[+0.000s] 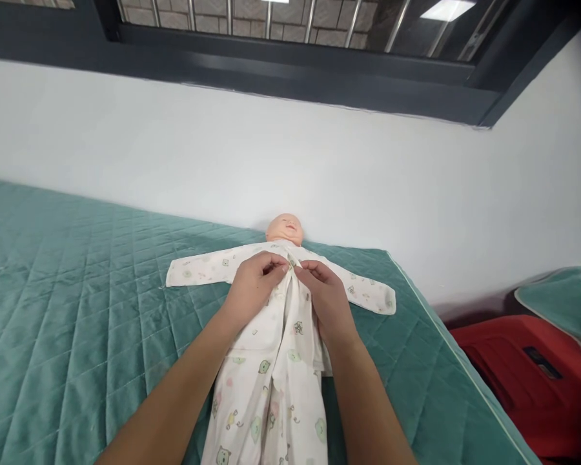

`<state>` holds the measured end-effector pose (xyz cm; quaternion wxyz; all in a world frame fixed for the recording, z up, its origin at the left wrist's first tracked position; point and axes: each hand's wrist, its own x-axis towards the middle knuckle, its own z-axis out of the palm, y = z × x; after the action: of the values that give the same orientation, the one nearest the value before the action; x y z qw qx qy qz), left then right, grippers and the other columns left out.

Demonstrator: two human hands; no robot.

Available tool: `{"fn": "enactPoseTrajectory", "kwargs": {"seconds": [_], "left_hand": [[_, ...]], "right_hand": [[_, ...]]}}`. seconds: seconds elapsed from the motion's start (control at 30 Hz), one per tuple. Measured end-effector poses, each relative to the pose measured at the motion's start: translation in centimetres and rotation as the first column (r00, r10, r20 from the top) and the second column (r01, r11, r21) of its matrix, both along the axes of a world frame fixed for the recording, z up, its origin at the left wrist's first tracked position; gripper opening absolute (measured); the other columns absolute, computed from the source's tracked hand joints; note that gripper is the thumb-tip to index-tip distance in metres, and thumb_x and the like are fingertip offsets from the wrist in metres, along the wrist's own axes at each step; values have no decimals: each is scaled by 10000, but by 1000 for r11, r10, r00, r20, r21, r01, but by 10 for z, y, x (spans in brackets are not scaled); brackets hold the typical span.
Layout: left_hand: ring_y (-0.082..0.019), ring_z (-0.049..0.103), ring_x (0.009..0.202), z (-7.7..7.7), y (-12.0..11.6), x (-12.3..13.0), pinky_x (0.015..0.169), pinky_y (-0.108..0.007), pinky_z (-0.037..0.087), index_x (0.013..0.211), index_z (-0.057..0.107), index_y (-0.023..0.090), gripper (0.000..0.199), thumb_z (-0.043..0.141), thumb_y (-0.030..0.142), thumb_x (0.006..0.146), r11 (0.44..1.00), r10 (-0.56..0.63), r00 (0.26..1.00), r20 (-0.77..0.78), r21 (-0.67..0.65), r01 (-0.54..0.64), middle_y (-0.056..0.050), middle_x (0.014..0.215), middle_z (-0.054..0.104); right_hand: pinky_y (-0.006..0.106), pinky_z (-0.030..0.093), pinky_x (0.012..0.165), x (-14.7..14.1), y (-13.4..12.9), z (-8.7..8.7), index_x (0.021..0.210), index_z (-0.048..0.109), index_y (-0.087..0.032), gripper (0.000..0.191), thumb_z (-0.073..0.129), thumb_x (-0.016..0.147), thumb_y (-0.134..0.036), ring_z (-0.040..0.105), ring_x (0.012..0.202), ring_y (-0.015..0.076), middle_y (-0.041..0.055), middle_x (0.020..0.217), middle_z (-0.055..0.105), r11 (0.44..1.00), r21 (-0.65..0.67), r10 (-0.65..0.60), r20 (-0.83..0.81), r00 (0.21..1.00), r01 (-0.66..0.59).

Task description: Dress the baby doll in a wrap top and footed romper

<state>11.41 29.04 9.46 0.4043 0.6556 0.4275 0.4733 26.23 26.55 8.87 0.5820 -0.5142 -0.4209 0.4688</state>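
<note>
A baby doll (285,227) lies on its back, its head toward the wall. It wears a white printed top (259,329) with long sleeves spread to both sides, and matching trousers (252,413). Below the doll's neck, my left hand (257,281) pinches one front edge of the top between thumb and fingers. Facing it, my right hand (325,290) pinches the other front edge. The fingertips nearly meet at the front opening, which hangs parted lower down. Any fastener between the fingers is too small to make out.
Under the doll spreads a green quilted cover (101,323), its edge running down at the right. Behind stands a white wall (223,148) below a dark window frame (271,71). A red plastic object (527,381) with green cloth (566,303) is at the right.
</note>
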Motion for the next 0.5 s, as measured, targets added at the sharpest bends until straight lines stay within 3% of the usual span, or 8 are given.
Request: {"fn": "enactPoseTrajectory", "kwargs": {"seconds": [0.27,0.5], "left_hand": [[-106,469,594,1,1,-4,553,-223,357,807,671,192,157,604,334,827,991,-22,995,101,-129,35,30,641,559],[-112,516,627,-2,6,-4,588,-227,389,802,666,177,164,672,339,772,983,-15,980,196,-178,51,5,685,615]], "right_hand": [[286,469,679,-11,-11,8,933,718,-208,289,728,739,-422,610,741,173,31,835,698,997,63,-52,199,979,40],[270,463,670,-9,-9,9,990,686,-212,322,751,728,-387,588,729,147,19,846,669,999,37,28,201,979,-36]]}}
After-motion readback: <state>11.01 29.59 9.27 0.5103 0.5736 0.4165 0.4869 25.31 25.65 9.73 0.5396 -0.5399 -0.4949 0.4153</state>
